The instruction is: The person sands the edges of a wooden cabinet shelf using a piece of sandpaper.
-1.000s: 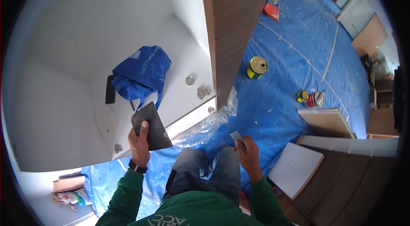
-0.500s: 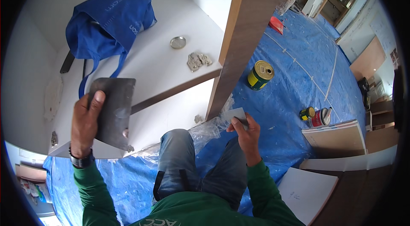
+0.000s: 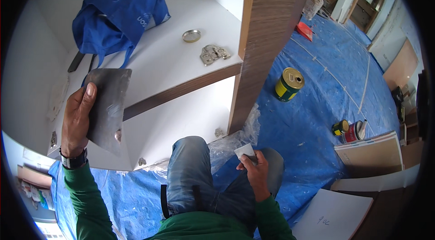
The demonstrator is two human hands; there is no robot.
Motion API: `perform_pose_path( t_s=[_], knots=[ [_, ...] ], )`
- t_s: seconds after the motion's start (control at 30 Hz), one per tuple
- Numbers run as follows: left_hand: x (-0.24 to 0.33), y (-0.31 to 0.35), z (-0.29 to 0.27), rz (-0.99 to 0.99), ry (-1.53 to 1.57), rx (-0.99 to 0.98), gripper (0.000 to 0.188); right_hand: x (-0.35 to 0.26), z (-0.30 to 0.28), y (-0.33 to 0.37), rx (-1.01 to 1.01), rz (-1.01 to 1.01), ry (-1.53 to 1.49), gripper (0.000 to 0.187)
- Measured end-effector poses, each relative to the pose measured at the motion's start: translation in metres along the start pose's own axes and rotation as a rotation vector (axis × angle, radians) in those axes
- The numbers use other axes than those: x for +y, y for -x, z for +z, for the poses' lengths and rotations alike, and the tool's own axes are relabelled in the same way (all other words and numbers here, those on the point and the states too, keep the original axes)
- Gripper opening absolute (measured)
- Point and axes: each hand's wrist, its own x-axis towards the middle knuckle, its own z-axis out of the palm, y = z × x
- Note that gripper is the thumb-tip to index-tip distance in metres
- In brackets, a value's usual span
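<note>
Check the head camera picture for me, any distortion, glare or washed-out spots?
In the head view, black vignetting rings the frame and the white cabinet's lower-left edge bows; also in the head view, the dark plate carries a soft grey sheen, clear plastic sheeting catches highlights, and the lower-left background looks overexposed.

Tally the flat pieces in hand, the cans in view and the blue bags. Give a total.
Flat pieces in hand: 2 (dark plate in left hand, small pale plate in right hand)
Cans: 3 (large yellow-and-green can, smaller can, red can)
Blue bag: 1
Total: 6
</note>
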Motion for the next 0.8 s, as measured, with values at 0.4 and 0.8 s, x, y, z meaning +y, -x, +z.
perform_pose_path(
  t_s=[0.4, 0.8],
  knots=[
    [-0.08, 0.13, 0.056, 0.309, -0.302, 0.26, 0.041, 0.001, -0.004, -0.008, -0.073, 0.007, 0.113, 0.02],
    [-0.107, 0.12, 0.036, 0.661, -0.537, 0.35, 0.045, -0.038, 0.005, -0.025, -0.045, -0.172, 0.283, 0.013]
  ],
)
